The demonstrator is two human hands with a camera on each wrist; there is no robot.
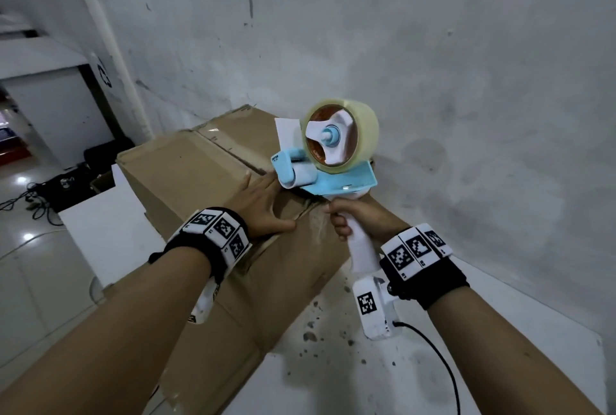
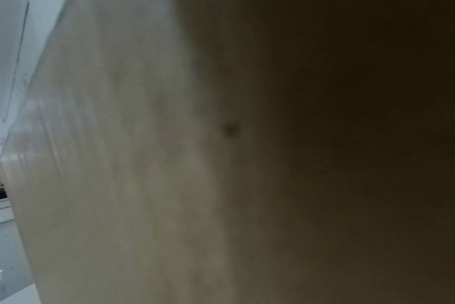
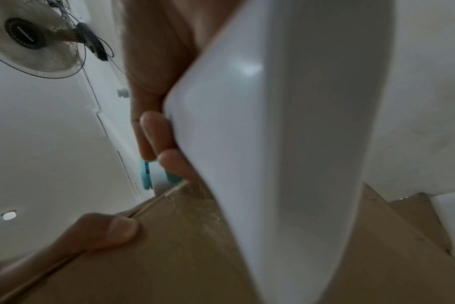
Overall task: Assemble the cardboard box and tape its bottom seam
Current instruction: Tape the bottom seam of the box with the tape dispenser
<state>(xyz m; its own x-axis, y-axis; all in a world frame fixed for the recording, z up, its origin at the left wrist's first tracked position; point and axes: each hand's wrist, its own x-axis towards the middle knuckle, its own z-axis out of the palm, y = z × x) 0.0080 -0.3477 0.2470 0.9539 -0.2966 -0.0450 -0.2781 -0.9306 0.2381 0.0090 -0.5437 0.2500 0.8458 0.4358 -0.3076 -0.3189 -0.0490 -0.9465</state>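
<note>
The brown cardboard box [image 1: 200,181] lies flap-side up on a white table [image 1: 466,364], against the wall. The left hand [image 1: 263,208] lies flat on the top flaps beside the centre seam, fingers straight. The right hand [image 1: 353,218] grips the white handle of a blue-and-white tape dispenser [image 1: 330,154] — its base touching the box's near edge, just beside the left hand.
</note>
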